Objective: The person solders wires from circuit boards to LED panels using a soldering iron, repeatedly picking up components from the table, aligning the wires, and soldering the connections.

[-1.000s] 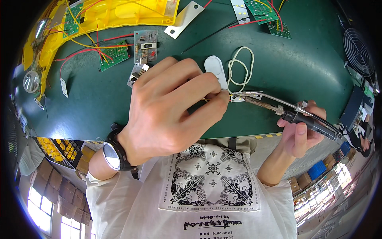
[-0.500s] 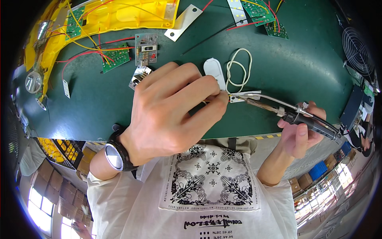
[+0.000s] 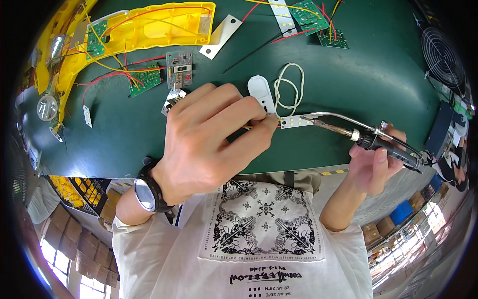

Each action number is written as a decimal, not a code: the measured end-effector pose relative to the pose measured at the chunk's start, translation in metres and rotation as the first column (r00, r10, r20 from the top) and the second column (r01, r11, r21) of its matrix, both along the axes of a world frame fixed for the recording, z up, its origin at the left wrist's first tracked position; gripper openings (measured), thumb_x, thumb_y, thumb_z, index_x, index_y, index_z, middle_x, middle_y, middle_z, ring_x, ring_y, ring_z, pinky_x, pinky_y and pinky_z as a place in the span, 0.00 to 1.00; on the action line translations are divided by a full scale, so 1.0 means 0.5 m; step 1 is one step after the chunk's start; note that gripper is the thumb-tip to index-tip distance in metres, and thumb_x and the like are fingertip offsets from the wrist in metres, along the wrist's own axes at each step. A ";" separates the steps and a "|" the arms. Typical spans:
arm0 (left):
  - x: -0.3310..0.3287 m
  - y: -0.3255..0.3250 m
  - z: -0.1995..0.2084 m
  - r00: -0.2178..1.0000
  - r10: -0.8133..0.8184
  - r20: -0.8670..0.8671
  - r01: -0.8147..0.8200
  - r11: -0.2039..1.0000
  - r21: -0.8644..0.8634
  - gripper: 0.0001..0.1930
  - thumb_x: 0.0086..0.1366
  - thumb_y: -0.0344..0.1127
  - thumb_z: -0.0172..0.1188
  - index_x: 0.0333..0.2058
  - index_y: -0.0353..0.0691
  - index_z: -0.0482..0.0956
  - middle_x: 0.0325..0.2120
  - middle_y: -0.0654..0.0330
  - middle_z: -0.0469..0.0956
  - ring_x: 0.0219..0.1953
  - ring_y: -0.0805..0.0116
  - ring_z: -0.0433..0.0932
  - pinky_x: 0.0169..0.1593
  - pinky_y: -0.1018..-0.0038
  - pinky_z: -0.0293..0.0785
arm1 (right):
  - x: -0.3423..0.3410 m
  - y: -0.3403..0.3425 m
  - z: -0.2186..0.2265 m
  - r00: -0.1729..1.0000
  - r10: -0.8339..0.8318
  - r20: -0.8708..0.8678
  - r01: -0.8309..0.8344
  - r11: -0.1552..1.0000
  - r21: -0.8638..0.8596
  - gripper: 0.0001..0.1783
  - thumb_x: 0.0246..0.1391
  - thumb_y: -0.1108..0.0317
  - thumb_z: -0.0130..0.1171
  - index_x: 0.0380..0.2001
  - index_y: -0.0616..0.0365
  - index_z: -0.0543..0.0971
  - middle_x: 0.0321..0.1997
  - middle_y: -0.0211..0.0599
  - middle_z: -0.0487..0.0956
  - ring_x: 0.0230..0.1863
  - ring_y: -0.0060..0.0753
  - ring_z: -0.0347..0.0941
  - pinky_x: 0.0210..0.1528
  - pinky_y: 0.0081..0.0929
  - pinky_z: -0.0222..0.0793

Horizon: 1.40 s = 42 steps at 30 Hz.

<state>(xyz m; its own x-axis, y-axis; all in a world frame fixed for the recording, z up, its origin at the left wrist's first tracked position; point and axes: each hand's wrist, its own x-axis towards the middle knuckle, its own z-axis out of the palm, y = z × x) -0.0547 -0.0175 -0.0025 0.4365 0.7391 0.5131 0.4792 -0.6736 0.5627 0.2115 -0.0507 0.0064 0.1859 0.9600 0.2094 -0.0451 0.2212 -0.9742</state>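
My left hand (image 3: 214, 137), with a watch on its wrist, pinches thin wires (image 3: 279, 122) between thumb and forefinger. They run to the left end of a small white LED strip (image 3: 294, 122) on the green table. My right hand (image 3: 373, 169) is closed round the black handle of a soldering iron (image 3: 343, 131), which has a curved metal tube along its upper side. Its tip points left, at the right part of the strip; whether it touches I cannot tell. Just beyond my left fingertips lie a white plastic piece (image 3: 260, 92) and a looped white cord (image 3: 300, 84).
Left and far left lie a yellow curved housing (image 3: 149, 30), green circuit boards (image 3: 145, 82) with red and yellow wires, and a board with a switch (image 3: 179, 70). A white metal strip (image 3: 221, 37) and more boards (image 3: 309, 17) lie at the back. A fan (image 3: 442, 60) stands right.
The soldering iron's tip has moved right along the LED strip, away from the wire end. My left hand keeps its pinch. The whole view has shifted slightly.
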 end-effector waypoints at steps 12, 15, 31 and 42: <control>-0.013 0.009 0.054 0.999 -0.035 -0.010 0.034 0.995 -0.092 0.10 0.46 0.26 0.66 0.30 0.40 0.78 0.25 0.63 0.75 0.24 0.66 0.73 0.26 0.72 0.65 | -0.001 0.010 0.010 0.930 -0.119 -0.347 0.139 0.990 0.032 0.14 0.52 0.75 0.53 0.40 0.74 0.70 0.37 0.47 0.73 0.21 0.32 0.70 0.17 0.24 0.67; -0.020 0.001 0.067 0.997 0.041 0.063 -0.035 0.994 -0.100 0.08 0.51 0.27 0.64 0.30 0.39 0.75 0.21 0.61 0.74 0.22 0.61 0.73 0.26 0.69 0.65 | -0.010 0.009 0.009 0.913 -0.160 -0.375 0.181 0.983 0.021 0.11 0.53 0.75 0.53 0.38 0.73 0.72 0.39 0.45 0.70 0.25 0.31 0.70 0.19 0.23 0.66; -0.365 -0.137 0.206 0.490 0.615 0.618 -0.615 0.747 -0.255 0.05 0.69 0.31 0.49 0.38 0.36 0.69 0.19 0.65 0.66 0.19 0.78 0.64 0.23 0.83 0.59 | -0.019 0.006 0.028 0.895 -0.162 -0.415 0.149 0.987 -0.064 0.11 0.55 0.73 0.54 0.40 0.68 0.72 0.30 0.38 0.76 0.24 0.22 0.67 0.21 0.17 0.60; -0.918 -0.117 0.132 0.206 0.891 0.405 -0.969 0.244 -0.044 0.12 0.64 0.37 0.58 0.39 0.33 0.76 0.24 0.64 0.77 0.21 0.81 0.72 0.24 0.85 0.66 | -0.017 -0.001 0.028 0.922 -0.136 -0.363 0.120 0.991 -0.066 0.11 0.56 0.72 0.54 0.40 0.67 0.73 0.28 0.36 0.75 0.24 0.21 0.66 0.21 0.17 0.58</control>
